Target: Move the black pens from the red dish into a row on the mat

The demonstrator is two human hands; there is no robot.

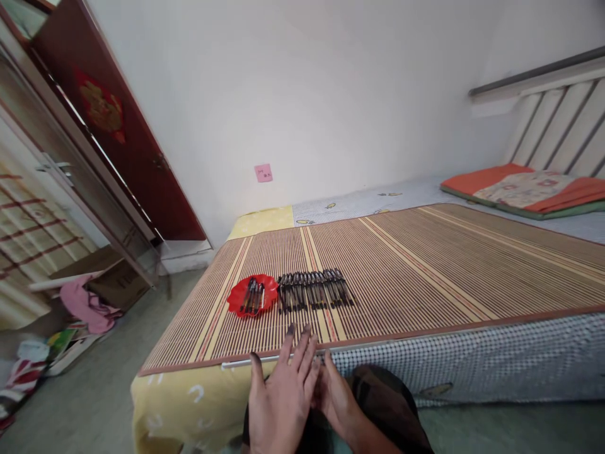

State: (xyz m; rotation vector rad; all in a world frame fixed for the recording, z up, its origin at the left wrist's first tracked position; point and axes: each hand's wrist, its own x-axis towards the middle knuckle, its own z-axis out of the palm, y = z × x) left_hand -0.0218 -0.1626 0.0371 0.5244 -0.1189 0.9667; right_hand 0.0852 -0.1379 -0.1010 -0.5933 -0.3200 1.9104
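My left hand (283, 400) is at the bed's front edge, fingers stretched out and spread, with dark smudges on the fingertips. It holds nothing. Close against its side is my right hand (340, 403), thumb stretched out; its fingers are partly hidden behind the left hand, and nothing shows in it. Beyond the hands, a row of several dark pens (314, 290) lies side by side on a striped bamboo mat (401, 290). Left of the row, touching or nearly touching it, sits a red scalloped plate (235, 301) with several similar pens (253, 295) in it.
The mat covers a bed with a yellow and checked sheet (472, 359). At the far right lies an orange pillow (510, 186) near a white headboard (562, 126). A pink note (263, 173) is on the wall. Left are a dark red door (118, 126) and a cardboard box (118, 287).
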